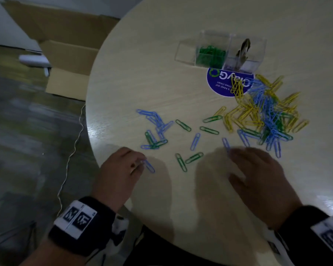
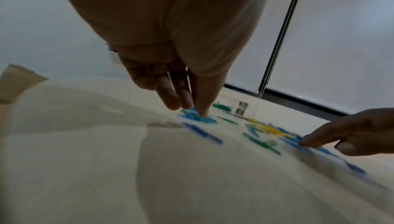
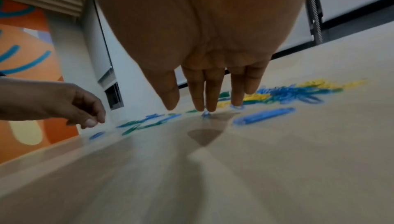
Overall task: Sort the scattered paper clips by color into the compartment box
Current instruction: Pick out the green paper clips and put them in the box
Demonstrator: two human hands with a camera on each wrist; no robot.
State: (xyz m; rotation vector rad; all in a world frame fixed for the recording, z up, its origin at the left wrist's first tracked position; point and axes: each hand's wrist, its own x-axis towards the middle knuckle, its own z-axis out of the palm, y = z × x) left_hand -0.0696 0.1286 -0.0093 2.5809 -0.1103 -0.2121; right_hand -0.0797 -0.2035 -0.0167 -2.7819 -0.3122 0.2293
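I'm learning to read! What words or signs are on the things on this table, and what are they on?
"keep our" and "clean": round blue sticker on the table, printed upside down to the camera.
The sticker's big white word is partly covered by paper clips; unreadable.
Black-and-white wristband tags: patterns, no words.

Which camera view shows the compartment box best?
The head view: the clear compartment box shows whole, green clips in its middle section. The left wrist view shows it small and blurred; in the right wrist view I cannot make it out.
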